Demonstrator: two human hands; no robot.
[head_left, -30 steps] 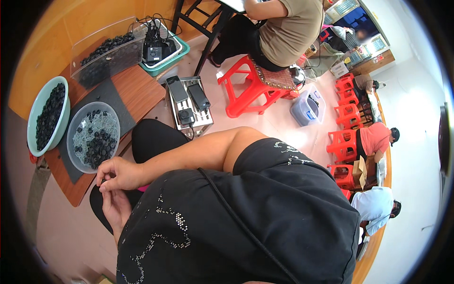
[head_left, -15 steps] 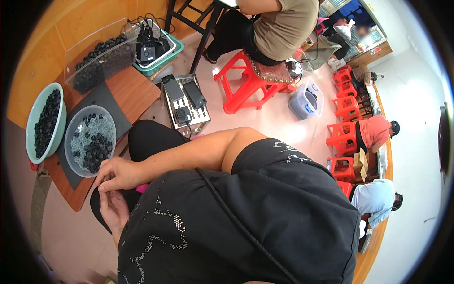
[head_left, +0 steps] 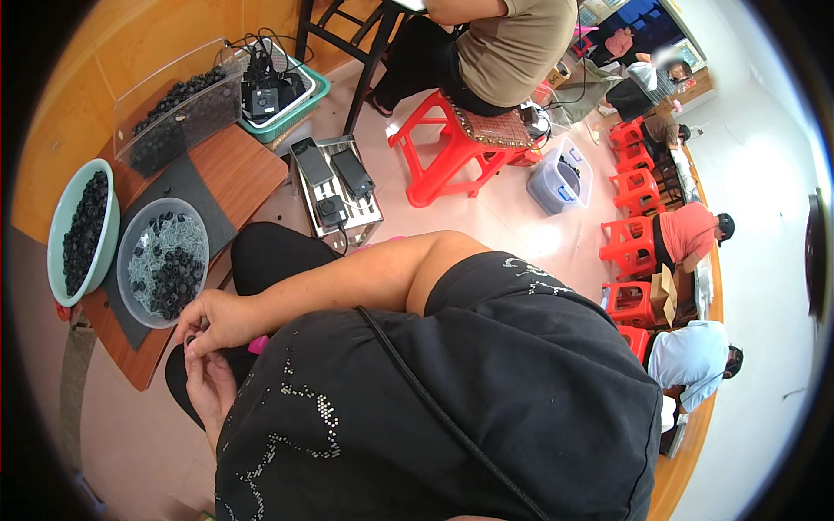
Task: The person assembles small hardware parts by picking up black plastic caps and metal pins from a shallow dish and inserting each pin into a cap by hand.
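Note:
My right hand is closed, with thumb and fingertips pinching a small round black part. Just below it, my left hand has its fingertips raised against the same part, palm partly showing. Both hands meet above my dark-clad lap. Beside the right hand stands a clear round bowl of black caps mixed with thin translucent pieces. A pale green basin, full of similar black parts, is farther left.
The bowls rest on a wooden board with a dark mat. Behind are a clear bin of black parts and a basket of cables. A metal stool holds black devices. Red stools and seated people are to the right.
The small black part now shows between my fingertips, where it was hardly visible. In the far background, a person carrying a white bag has moved into fuller view. My view has shifted slightly.

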